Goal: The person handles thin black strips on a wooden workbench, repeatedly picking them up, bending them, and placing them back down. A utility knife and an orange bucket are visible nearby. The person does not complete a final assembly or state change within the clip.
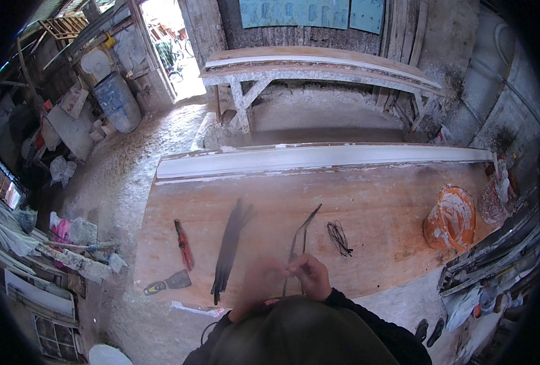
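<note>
In front of me at the near edge of the wooden table (355, 201), my right hand (312, 277) pinches a thin, dark flexible strip (297, 237), which bends over and lies partly on the wood. Close beside it, my left hand (261, 283) is smeared by motion, so its fingers do not show clearly. To the left lies a bundle of long dark strips (226, 255). A small coil of thin black strips (339, 238) rests on the right. Further left are a red-handled cutter-like tool (185, 248) and a putty knife (171, 283).
A long white moulding (319, 159) runs along the table's far edge. An orange plaster-smeared bucket (451, 219) stands at the right end. Behind is a white-stained bench (319, 70); a blue drum (118, 102) stands at the back left, near a bright doorway.
</note>
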A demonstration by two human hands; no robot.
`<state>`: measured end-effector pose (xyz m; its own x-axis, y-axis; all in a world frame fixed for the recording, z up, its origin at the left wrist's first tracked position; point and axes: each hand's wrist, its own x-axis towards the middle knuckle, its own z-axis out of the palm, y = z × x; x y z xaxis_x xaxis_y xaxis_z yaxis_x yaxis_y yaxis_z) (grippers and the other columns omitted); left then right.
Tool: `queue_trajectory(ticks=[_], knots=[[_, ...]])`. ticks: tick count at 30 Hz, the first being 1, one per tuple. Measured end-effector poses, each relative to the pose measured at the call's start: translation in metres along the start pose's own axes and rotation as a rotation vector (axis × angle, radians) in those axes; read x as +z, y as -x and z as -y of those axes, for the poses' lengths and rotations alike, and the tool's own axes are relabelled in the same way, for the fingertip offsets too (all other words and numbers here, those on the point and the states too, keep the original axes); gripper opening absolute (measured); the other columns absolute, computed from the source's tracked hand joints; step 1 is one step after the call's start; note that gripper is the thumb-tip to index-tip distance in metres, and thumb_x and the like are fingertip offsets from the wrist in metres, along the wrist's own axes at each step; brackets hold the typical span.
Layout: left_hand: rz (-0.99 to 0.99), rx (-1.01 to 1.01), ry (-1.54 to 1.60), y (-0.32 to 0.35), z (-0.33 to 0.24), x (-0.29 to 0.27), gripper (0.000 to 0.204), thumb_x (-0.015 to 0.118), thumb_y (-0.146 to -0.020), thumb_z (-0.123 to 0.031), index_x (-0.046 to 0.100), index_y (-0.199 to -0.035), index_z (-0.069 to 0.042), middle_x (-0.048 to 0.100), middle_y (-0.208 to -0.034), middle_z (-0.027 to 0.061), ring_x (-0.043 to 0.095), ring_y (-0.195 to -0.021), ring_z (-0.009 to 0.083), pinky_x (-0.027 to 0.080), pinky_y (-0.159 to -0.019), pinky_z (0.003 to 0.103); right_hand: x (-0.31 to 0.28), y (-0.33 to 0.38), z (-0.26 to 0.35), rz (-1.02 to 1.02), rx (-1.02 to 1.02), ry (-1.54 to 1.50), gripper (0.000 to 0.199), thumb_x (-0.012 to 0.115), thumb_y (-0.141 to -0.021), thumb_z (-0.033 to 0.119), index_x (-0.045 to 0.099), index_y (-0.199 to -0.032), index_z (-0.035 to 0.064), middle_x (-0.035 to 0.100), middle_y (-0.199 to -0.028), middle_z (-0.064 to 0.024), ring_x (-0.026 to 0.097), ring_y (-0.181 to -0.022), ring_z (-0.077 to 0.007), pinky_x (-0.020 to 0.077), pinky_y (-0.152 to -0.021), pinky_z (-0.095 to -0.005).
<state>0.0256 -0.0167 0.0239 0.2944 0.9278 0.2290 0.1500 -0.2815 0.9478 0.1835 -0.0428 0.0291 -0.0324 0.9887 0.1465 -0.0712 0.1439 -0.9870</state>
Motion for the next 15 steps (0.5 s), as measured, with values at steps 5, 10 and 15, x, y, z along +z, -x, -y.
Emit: queue_trajectory(ticks=[5,10,15], knots=[[0.066,0.237,-0.252,-0.005,-0.009,-0.007,0.022,0.068,-0.069,0.004,0.056,-0.086,-0.003,0.059,-0.079,0.0071,0.057,-0.077,0.0141,0.047,-0.066,0.026,-0.001,-0.009,0.008,0.063,0.438,-0.602,0.011,0.061,-0.079,0.010,0.052,-0.083,0.0057,0.057,-0.077,-0.0036,0.054,-0.070,-0.0123,0.0414,-0.065,-0.0228],[0.066,0.096,-0.122,0.002,-0.003,-0.005,0.025,0.069,-0.068,0.005,0.054,-0.087,-0.002,0.058,-0.082,0.0075,0.058,-0.077,0.0134,0.050,-0.066,0.025,0.001,-0.008,0.006,0.041,0.511,-0.629,0.013,0.064,-0.078,0.013,0.054,-0.082,0.0052,0.058,-0.079,-0.0035,0.052,-0.068,-0.0098,0.0403,-0.062,-0.0223],[0.024,0.083,-0.002,0.004,0.003,-0.005,0.033,0.069,-0.068,0.007,0.047,-0.093,0.001,0.055,-0.085,0.0087,0.059,-0.078,0.0151,0.051,-0.069,0.025,0.002,-0.005,0.010,0.003,0.291,-0.250,0.010,0.064,-0.078,0.012,0.059,-0.081,0.0030,0.059,-0.079,-0.0031,0.054,-0.072,-0.0104,0.0426,-0.065,-0.0238]])
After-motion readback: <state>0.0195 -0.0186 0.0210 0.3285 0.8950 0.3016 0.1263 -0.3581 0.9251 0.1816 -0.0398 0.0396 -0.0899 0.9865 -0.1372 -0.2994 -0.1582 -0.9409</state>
